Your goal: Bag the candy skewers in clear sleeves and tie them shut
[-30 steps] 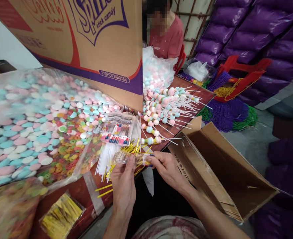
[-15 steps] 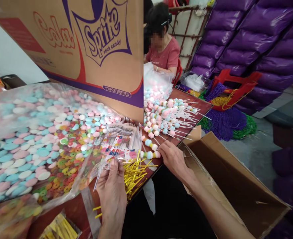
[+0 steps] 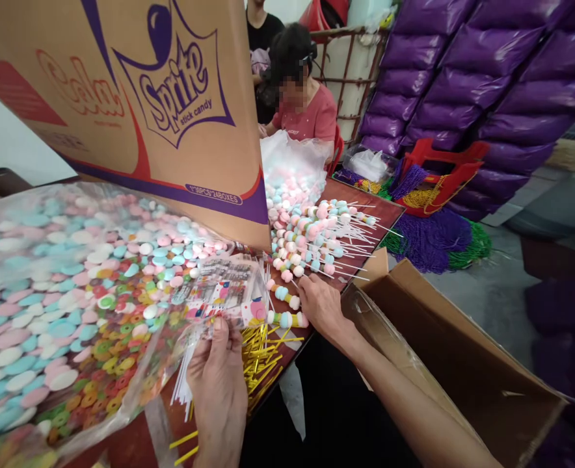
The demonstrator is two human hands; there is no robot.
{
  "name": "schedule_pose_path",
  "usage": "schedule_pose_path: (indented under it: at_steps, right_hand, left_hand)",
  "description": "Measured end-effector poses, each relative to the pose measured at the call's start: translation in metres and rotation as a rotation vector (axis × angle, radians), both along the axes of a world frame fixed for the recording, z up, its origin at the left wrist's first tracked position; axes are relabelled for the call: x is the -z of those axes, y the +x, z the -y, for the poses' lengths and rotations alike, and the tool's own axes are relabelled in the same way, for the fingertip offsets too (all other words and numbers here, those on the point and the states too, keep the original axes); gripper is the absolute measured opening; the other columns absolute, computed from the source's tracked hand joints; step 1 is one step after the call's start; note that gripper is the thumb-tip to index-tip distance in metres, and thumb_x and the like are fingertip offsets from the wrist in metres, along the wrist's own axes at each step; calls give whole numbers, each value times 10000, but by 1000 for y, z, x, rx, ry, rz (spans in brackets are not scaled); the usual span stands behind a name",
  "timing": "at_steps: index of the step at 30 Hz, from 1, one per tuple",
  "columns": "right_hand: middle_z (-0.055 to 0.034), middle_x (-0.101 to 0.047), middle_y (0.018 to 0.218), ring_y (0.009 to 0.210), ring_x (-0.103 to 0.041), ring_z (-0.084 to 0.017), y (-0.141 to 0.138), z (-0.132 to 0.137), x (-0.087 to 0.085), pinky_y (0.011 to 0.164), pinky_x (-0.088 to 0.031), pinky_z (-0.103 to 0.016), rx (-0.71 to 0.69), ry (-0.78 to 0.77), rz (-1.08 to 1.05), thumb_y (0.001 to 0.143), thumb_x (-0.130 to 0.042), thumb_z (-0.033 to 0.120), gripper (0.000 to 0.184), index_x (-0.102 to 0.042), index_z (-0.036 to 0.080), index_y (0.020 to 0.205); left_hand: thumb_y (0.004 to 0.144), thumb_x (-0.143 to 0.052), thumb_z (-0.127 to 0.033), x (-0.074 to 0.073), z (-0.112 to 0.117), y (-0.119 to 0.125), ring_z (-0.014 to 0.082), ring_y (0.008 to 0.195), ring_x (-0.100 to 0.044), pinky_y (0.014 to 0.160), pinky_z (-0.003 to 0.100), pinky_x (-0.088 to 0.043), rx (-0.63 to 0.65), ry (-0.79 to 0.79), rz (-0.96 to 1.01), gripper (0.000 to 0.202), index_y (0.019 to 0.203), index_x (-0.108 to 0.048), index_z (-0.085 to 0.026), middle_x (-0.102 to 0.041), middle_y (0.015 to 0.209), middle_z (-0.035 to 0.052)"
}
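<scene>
My left hand [image 3: 220,383] is closed in a pinch, thumb on top, at the near edge of a clear printed plastic bag [image 3: 253,309] with coloured dots. White sticks [image 3: 182,377] lie beside that hand, and gold twist ties [image 3: 261,357] are just to its right. My right hand [image 3: 322,304] has its fingers bent together around the stick of a marshmallow skewer at the near side of the pile; its fingertips are partly hidden. Two marshmallow skewers, one [image 3: 281,294] above the other [image 3: 286,319], lie left of its fingers. The skewer pile [image 3: 311,234] lies beyond.
A large cardboard box [image 3: 170,130] stands on the table behind a plastic bag of marshmallows and gummy rings [image 3: 106,364]. An open carton [image 3: 443,344] is at the right. Across the table sits a person [image 3: 307,110] behind another marshmallow bag [image 3: 292,162]; someone else stands behind.
The view has turned slightly right, so the surroundings sit further left and lower. My right hand has shifted a little toward the skewer pile. My left hand keeps its pinch on the bag.
</scene>
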State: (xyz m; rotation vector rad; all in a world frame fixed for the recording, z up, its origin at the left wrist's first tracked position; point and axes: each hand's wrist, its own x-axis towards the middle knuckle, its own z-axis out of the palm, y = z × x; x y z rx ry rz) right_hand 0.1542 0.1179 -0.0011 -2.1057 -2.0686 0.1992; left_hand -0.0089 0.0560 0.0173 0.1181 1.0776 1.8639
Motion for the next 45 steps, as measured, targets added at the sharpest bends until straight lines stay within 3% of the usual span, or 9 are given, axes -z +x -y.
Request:
schedule_pose_path:
  at_steps: [7, 17, 20, 25, 29, 32, 35, 40, 45]
  right_hand:
    - [-36, -677, 969, 896, -605, -171, 20, 11, 10, 620, -327, -267, 58, 157, -88, 1006, -442, 235, 193, -616, 204, 926]
    - [-28, -661, 881, 821, -607, -156, 49, 29, 10, 619, -354, -244, -135, 174, -90, 982, -509, 250, 192, -636, 214, 843]
    - [-42, -661, 879, 832, -599, -159, 47, 27, -5, 669, -384, -248, -103, 319, -154, 1001, -466, 250, 242, -655, 209, 856]
    - [-101, -662, 1026, 907, -559, -220, 46, 0, -48, 693, -388, -297, 91, 591, -85, 988, -468, 264, 226, -684, 199, 1004]
    - [-142, -657, 988, 917, -546, -266, 45, -33, -67, 631, -362, -308, 107, 389, 74, 947, -478, 174, 212, -682, 182, 1005]
    - [-136, -663, 921, 894, -573, -257, 45, -46, -62, 612, -352, -300, 122, 271, 74, 917, -459, 100, 236, -683, 172, 925]
    - [-100, -678, 921, 874, -593, -231, 51, -39, -47, 642, -382, -293, 156, 382, -140, 929, -458, 143, 221, -670, 182, 884]
    - [-23, -675, 811, 755, -599, -179, 61, 11, -22, 693, -448, -286, -22, 515, -705, 935, -528, 269, 164, -653, 208, 849]
    - [-28, -673, 808, 767, -600, -185, 60, 54, -14, 711, -467, -317, -188, 486, -728, 944, -548, 245, 131, -660, 227, 880]
  left_hand:
    - [658, -857, -173, 1, -5, -2, 87, 782, -658, 653, 150, -531, -3, -34, 0, 165, 751, -725, -140, -710, 815, -1]
    - [669, -853, -178, 2, -18, 9, 71, 739, -648, 660, 168, -536, 34, -31, -23, 178, 748, -695, -157, -708, 792, -38]
    - [689, -843, -186, 2, -20, 11, 63, 732, -642, 690, 174, -548, 45, -51, -24, 172, 790, -706, -160, -708, 809, -43]
    - [715, -818, -157, -1, -25, 17, 79, 745, -652, 699, 190, -563, 39, -76, 12, 135, 787, -705, -151, -711, 821, -25]
    - [739, -791, -120, -7, -29, 21, 82, 751, -657, 699, 193, -567, 28, -63, 40, 107, 775, -696, -152, -711, 825, -16]
    - [742, -791, -124, -8, -32, 22, 81, 754, -665, 702, 193, -569, 37, -61, 79, 112, 796, -699, -158, -721, 858, -9]
    - [761, -787, -168, -4, -36, 20, 76, 705, -660, 684, 187, -568, 91, -63, 123, 102, 826, -708, -156, -720, 819, -8]
    - [804, -754, -216, 0, -41, 16, 80, 624, -647, 617, 174, -551, 134, -138, 190, 100, 779, -695, -138, -679, 677, -2]
    - [853, -702, -219, -4, -42, 17, 83, 607, -650, 604, 178, -536, 149, -181, 230, 108, 790, -690, -133, -669, 659, 8]
